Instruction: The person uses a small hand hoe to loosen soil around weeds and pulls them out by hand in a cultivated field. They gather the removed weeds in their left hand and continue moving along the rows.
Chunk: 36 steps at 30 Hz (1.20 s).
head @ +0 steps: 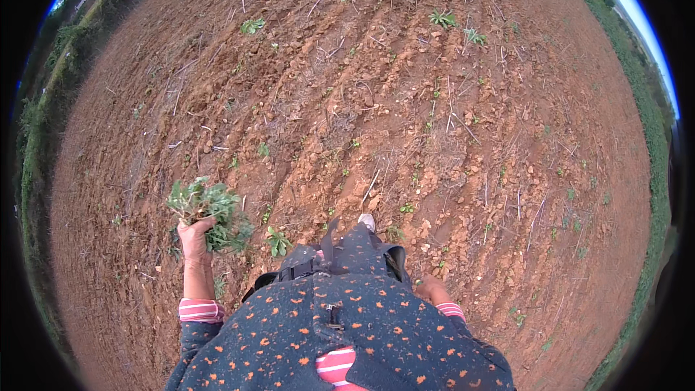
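A bunch of leafy green plants (209,209) with pale stems and roots is gripped in my left hand (194,239), out to the left of my body. My right hand (430,287) hangs low beside my right hip, partly hidden by the dark patterned jacket (336,320); a small bit of green shows at its fingers, and whether it holds something is unclear. A low leafy plant (278,242) grows from the soil between the bunch and my waist. The light-coloured tip of one shoe (367,221) shows below the jacket.
Reddish, cloddy soil (326,119) spreads ahead, with dry stalks (370,187) and small stones. Leafy plants grow farther off, one at the upper left (252,26) and others at the upper right (443,19). Green vegetation borders the field on the left (35,141) and right (649,136).
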Each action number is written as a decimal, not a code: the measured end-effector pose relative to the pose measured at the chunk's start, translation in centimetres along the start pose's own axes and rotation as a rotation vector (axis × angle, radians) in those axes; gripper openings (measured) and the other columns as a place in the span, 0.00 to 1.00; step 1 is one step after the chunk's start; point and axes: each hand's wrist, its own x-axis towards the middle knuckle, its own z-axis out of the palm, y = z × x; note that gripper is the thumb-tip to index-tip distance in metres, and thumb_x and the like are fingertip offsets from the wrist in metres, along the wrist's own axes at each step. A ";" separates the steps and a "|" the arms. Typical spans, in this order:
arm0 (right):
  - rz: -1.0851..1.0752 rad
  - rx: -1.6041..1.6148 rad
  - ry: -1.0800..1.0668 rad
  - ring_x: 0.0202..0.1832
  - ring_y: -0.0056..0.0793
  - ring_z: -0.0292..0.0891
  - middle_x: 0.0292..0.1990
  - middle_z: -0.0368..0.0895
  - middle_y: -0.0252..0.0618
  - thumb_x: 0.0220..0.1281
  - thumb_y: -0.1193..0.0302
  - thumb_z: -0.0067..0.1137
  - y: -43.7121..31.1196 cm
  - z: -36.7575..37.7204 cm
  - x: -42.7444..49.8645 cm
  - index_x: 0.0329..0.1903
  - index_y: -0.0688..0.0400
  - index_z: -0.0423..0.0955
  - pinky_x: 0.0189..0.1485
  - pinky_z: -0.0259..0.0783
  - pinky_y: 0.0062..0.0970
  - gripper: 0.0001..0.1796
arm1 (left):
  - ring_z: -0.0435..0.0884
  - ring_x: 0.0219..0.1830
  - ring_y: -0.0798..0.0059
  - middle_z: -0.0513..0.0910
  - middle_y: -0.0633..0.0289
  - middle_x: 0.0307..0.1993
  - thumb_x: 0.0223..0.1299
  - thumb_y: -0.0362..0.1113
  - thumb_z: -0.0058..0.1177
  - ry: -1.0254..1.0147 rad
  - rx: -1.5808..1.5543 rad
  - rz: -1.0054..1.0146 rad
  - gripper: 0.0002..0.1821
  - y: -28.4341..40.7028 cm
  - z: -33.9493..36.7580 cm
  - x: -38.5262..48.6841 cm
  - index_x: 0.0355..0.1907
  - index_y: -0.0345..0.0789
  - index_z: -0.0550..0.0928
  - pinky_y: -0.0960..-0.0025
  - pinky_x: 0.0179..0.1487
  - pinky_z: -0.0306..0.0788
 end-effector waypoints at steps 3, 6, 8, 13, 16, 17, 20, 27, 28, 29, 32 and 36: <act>0.035 -0.005 0.160 0.55 0.45 0.73 0.52 0.76 0.49 0.54 0.64 0.51 -3.0 -11.4 3.2 0.50 0.55 0.77 0.56 0.69 0.40 0.20 | 0.81 0.31 0.70 0.81 0.61 0.33 0.40 0.18 0.52 0.098 -0.164 0.156 0.20 4.4 1.4 2.1 0.43 0.30 0.78 0.69 0.39 0.78; 0.001 0.092 0.277 0.55 0.45 0.72 0.51 0.77 0.48 0.54 0.66 0.50 -5.5 -20.0 4.4 0.49 0.51 0.77 0.56 0.69 0.40 0.19 | 0.82 0.28 0.65 0.80 0.57 0.34 0.43 0.20 0.50 0.127 -0.198 0.275 0.19 5.6 4.1 3.7 0.44 0.28 0.75 0.63 0.35 0.82; 0.034 0.151 0.344 0.54 0.45 0.73 0.50 0.78 0.47 0.53 0.65 0.50 -6.5 -23.1 4.5 0.49 0.50 0.77 0.56 0.69 0.40 0.18 | 0.82 0.29 0.64 0.80 0.56 0.34 0.43 0.20 0.50 0.095 -0.145 0.195 0.20 5.3 6.1 4.8 0.45 0.28 0.74 0.63 0.34 0.82; 0.120 0.252 0.283 0.54 0.44 0.73 0.50 0.78 0.47 0.51 0.62 0.56 -8.4 -24.9 6.8 0.47 0.54 0.78 0.56 0.70 0.38 0.20 | 0.82 0.29 0.65 0.80 0.55 0.34 0.43 0.20 0.46 0.056 -0.133 0.125 0.21 3.2 13.3 9.2 0.46 0.27 0.73 0.63 0.34 0.81; 0.137 0.313 0.199 0.55 0.43 0.73 0.51 0.77 0.48 0.50 0.59 0.56 -8.3 -25.1 10.1 0.47 0.57 0.78 0.56 0.70 0.38 0.22 | 0.82 0.31 0.65 0.80 0.55 0.35 0.42 0.20 0.43 -0.015 -0.075 0.052 0.22 3.3 18.2 13.5 0.46 0.27 0.73 0.64 0.35 0.80; 0.144 0.310 0.181 0.55 0.43 0.73 0.51 0.77 0.48 0.50 0.58 0.57 -8.2 -25.3 11.6 0.47 0.57 0.78 0.56 0.70 0.38 0.23 | 0.82 0.32 0.65 0.81 0.55 0.35 0.42 0.20 0.44 -0.036 -0.065 0.055 0.22 3.2 20.1 15.1 0.46 0.27 0.74 0.65 0.36 0.80; 0.177 0.283 0.163 0.53 0.45 0.74 0.49 0.77 0.52 0.49 0.52 0.57 -6.6 -26.6 15.3 0.45 0.60 0.79 0.54 0.71 0.39 0.27 | 0.82 0.32 0.65 0.81 0.55 0.36 0.41 0.20 0.43 -0.173 -0.129 -0.021 0.22 2.0 27.6 20.2 0.46 0.26 0.74 0.66 0.37 0.80; 0.204 0.376 0.124 0.50 0.52 0.74 0.45 0.78 0.56 0.49 0.56 0.58 -3.6 -32.7 16.5 0.43 0.61 0.78 0.51 0.71 0.41 0.23 | 0.80 0.32 0.73 0.81 0.62 0.34 0.37 0.17 0.52 -0.504 -0.107 -0.179 0.23 0.1 51.1 27.5 0.43 0.30 0.77 0.70 0.35 0.76; 0.211 0.387 0.119 0.50 0.52 0.74 0.45 0.79 0.56 0.49 0.57 0.58 -3.9 -34.2 16.9 0.43 0.61 0.78 0.51 0.71 0.41 0.23 | 0.80 0.32 0.73 0.81 0.62 0.35 0.37 0.16 0.52 -0.485 -0.081 -0.158 0.23 1.6 53.8 28.8 0.43 0.30 0.77 0.70 0.35 0.76; 0.215 0.396 0.117 0.50 0.52 0.74 0.45 0.79 0.56 0.49 0.57 0.57 -4.4 -35.7 17.6 0.43 0.61 0.78 0.52 0.71 0.41 0.23 | 0.80 0.32 0.73 0.81 0.62 0.35 0.37 0.16 0.52 -0.489 -0.092 -0.122 0.22 2.9 56.1 29.8 0.42 0.31 0.78 0.71 0.36 0.76; 0.211 0.414 0.098 0.50 0.52 0.74 0.45 0.79 0.56 0.49 0.58 0.57 -5.6 -40.6 21.0 0.43 0.60 0.78 0.52 0.71 0.41 0.22 | 0.81 0.35 0.73 0.82 0.62 0.37 0.37 0.15 0.54 -0.521 -0.154 -0.076 0.24 6.6 62.7 33.4 0.44 0.32 0.78 0.70 0.38 0.76; 0.188 0.414 0.039 0.50 0.51 0.74 0.45 0.79 0.55 0.49 0.59 0.57 -6.5 -46.4 27.7 0.42 0.60 0.79 0.52 0.71 0.41 0.21 | 0.80 0.35 0.72 0.81 0.62 0.38 0.37 0.16 0.54 -0.524 -0.182 -0.064 0.26 7.5 70.0 38.3 0.47 0.33 0.77 0.71 0.37 0.75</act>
